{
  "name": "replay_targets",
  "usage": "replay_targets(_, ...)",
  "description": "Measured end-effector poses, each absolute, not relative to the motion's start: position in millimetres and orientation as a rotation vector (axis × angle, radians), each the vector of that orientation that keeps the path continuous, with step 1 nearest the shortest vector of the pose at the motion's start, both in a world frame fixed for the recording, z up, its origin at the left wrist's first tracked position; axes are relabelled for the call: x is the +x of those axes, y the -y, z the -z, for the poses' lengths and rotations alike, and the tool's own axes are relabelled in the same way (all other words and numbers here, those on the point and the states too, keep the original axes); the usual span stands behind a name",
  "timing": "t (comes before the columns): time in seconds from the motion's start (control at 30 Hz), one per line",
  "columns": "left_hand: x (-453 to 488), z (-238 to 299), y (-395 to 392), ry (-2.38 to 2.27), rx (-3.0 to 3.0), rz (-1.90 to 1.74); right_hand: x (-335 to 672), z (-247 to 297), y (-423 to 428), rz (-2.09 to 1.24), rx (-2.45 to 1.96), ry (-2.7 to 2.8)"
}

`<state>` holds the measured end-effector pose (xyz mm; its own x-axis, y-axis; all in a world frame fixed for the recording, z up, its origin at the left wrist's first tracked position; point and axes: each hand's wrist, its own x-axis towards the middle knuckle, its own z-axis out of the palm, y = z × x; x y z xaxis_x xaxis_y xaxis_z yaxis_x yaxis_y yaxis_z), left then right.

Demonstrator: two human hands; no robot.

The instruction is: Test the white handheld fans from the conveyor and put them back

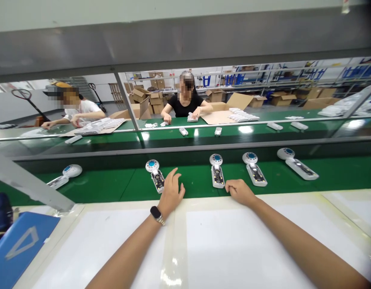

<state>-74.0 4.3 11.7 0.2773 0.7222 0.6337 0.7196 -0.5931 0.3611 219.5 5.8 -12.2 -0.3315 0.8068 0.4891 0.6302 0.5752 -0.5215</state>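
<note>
Several white hand-held devices with round blue-centred heads lie in a row on the green conveyor belt. My left hand rests at the belt's near edge with fingers stretched out, touching one device. A watch sits on that wrist. My right hand lies at the belt edge with fingers curled under, empty, just right of another device. Two more devices lie further right, one far left.
A white worktable lies in front of me, a blue box at its left. A slanted metal bar crosses the left. Across a second belt, two people handle white parts among cardboard boxes.
</note>
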Motion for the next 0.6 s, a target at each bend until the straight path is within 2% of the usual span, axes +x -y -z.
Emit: replay_targets(0.6, -72.0, -10.8, -3.1, -1.331, 2.528, -1.183, 216.9, 8.8, -1.4, -0.172, -0.954, 1.993)
